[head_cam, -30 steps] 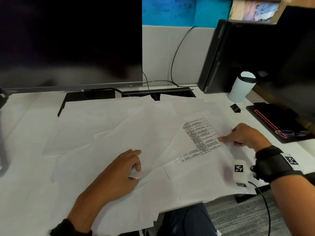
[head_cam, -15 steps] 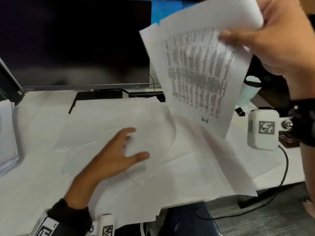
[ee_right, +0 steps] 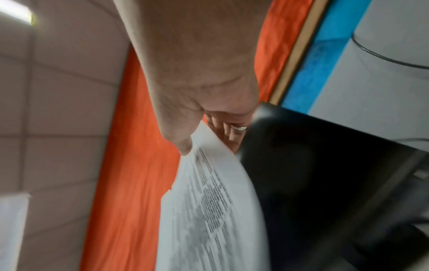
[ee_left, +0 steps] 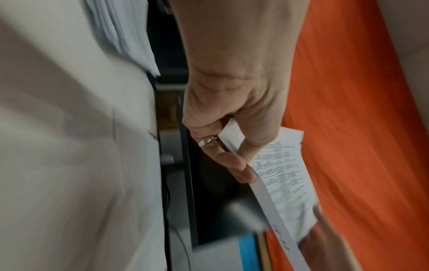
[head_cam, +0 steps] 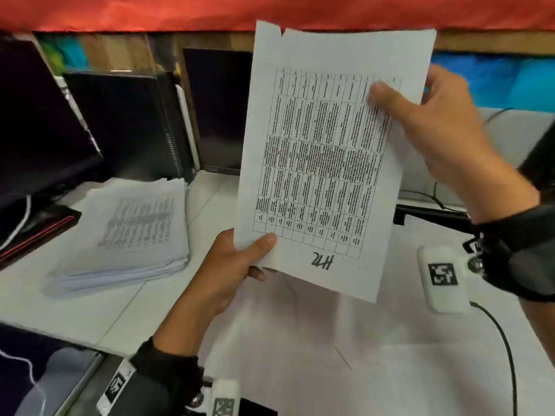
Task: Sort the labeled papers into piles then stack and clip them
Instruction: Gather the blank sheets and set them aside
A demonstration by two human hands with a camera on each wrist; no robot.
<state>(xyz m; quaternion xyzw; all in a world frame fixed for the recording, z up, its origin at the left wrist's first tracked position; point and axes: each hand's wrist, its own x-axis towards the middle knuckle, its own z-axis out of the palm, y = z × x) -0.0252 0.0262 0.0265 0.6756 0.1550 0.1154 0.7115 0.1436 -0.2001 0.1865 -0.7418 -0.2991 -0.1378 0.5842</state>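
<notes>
1. A white sheet (head_cam: 327, 163) gridded with a black printed table was held between the hands.
2. A white paper stack (head_cam: 126, 235), greyly printed, was seen left of the left hand (head_cam: 231, 271).
3. An orange-red cloth (head_cam: 270, 10) was seen above both hands.

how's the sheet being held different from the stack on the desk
The sheet is held up in the air, pinched by the left hand and right hand; the stack lies flat on the desk, untouched. The sheet is thin, the stack thick. The sheet bears a handwritten mark; none shows on the stack. Both carry printed tables.
</notes>
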